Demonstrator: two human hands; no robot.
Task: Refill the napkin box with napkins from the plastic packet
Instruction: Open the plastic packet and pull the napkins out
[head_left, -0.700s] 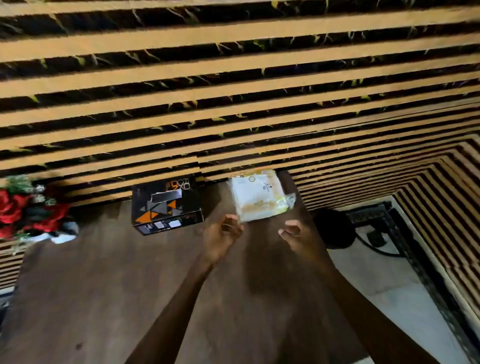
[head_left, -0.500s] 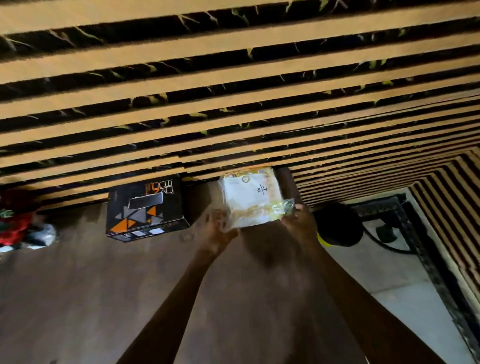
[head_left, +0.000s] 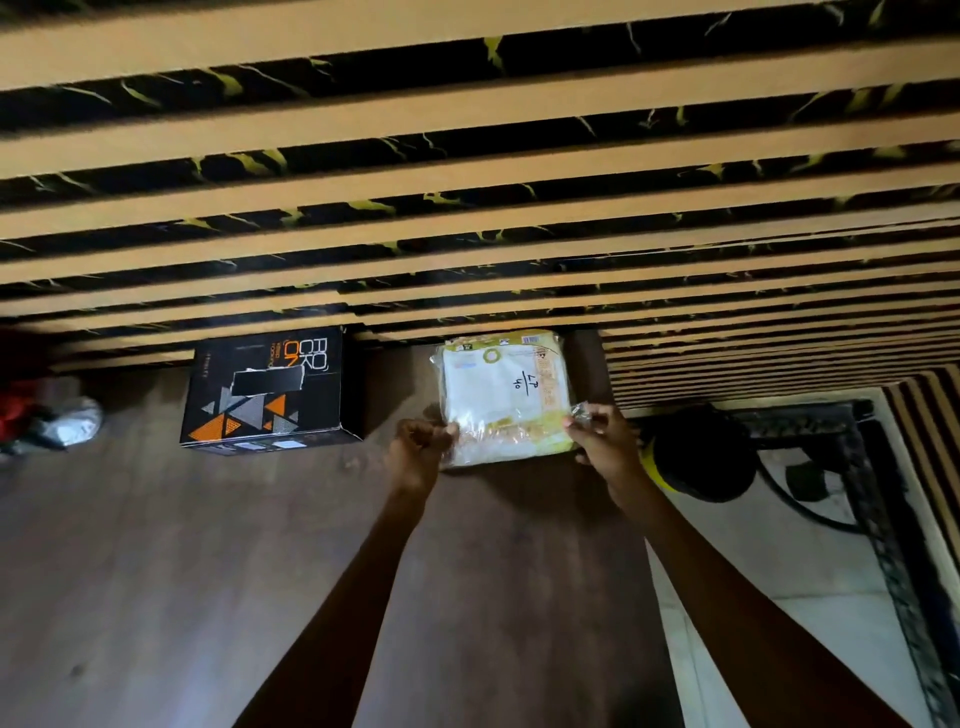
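A clear plastic packet (head_left: 501, 397) of white napkins with yellow print lies on the brown table (head_left: 208, 571) near the striped wall. My left hand (head_left: 420, 447) pinches the packet's near left corner. My right hand (head_left: 597, 434) pinches the crinkled plastic at its near right corner. To the left stands the black napkin box (head_left: 267, 392) with orange and grey triangles and a dark slot on top; neither hand touches it.
A slatted tan and black wall (head_left: 467, 182) rises behind the table. A red and white bundle (head_left: 52, 415) lies at far left. Right of the table edge, a black round object (head_left: 698, 460) with a cable sits on the pale floor (head_left: 779, 597).
Both hands reached forward from open, apart positions and closed on the packet's near corners. The view shifted, so the box and packet sit further right and the flowers slid to the edge.
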